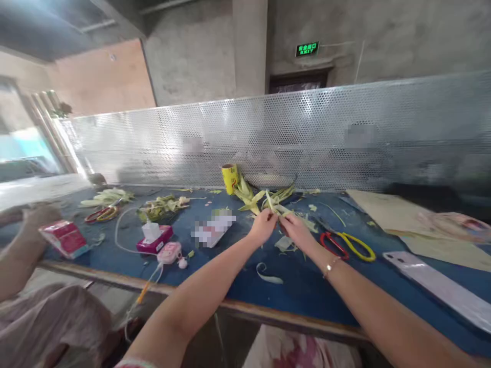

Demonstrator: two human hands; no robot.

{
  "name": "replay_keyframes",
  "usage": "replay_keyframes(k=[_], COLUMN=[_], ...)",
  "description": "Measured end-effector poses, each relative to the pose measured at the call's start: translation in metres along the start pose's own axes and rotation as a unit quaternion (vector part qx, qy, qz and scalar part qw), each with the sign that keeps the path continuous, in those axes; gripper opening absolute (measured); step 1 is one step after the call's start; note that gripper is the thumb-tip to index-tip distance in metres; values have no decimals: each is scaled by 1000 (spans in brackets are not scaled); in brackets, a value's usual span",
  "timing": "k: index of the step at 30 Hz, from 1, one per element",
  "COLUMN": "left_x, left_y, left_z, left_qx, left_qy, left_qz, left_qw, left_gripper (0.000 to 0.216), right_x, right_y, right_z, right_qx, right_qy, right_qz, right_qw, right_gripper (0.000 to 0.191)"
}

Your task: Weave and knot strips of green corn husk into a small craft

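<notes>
My left hand and my right hand are close together above the blue table, fingers pinched. Between them they grip a pale green husk strip, which looks like corn husk; one end sticks up past the fingertips. Just behind lie more husk leaves, beside a yellow can. Scissors with one red and one yellow handle rest to the right of my right hand. A curled husk scrap lies nearer the table's front edge.
A perforated metal screen closes off the table's back. On the left are a tissue pack, a white charger with cable, a pink case and another person's arm. A phone and brown paper lie right.
</notes>
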State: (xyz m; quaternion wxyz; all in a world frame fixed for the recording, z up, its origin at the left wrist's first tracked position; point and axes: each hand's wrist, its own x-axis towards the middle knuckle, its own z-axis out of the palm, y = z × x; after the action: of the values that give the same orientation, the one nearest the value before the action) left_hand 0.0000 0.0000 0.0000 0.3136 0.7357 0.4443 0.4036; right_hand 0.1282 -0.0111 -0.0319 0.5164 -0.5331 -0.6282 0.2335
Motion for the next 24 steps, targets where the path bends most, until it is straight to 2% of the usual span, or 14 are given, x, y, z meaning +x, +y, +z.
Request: replay_keyframes(k=[4,9,14,18,24], left_x=[1,6,9,3,-5], left_y=[-3,-12,-18,-10,5], left_z=[3,4,4,2,-2], left_qx=[-23,-28,7,28,56], left_qy=[-23,-35,-18,-15,-11], left_qz=[-16,-44,-29,-20,-42], left_qw=[999,998,999,999,997], left_gripper=[21,18,19,17,24], right_x=[1,-2,-3,-1,-3], right_y=[2,-9,-11,-7,-5], right_z=[-2,0,2,1,-1], right_qx=[-10,-56,-70,-75,-75], right_qy=[-7,-6,3,-1,0], right_qz=[-12,4,-10,-17,-34], right_qw=[1000,998,998,997,997], right_gripper=[37,29,27,27,30])
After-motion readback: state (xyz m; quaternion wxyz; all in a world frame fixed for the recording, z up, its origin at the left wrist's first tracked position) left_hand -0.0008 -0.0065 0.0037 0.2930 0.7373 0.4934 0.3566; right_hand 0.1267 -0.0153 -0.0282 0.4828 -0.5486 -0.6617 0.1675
